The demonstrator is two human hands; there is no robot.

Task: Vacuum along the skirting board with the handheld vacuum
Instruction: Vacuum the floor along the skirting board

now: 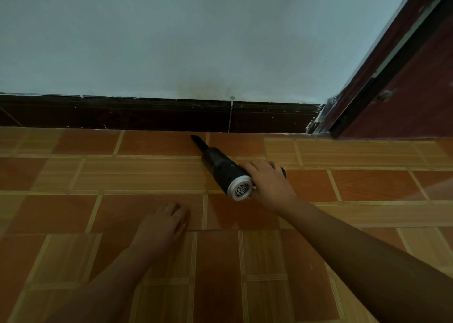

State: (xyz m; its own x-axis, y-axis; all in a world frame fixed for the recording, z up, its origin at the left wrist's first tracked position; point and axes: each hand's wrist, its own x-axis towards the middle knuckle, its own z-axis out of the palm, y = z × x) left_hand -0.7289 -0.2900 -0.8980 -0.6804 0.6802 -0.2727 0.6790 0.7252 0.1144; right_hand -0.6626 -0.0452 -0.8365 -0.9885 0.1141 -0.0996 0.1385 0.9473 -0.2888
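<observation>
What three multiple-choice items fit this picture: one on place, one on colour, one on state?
1. The nozzle of the vacuum points toward: A the door; B the skirting board; C the person.
2. The vacuum's rear cap is: A red; B green; C silver.
3. The left grip: A rests open on the floor; B holds the vacuum; C holds a cloth.
Key: 1 B, its tip lies just short of the board. 2 C, the vented end shines silver. 3 A, it lies flat on the floor.
</observation>
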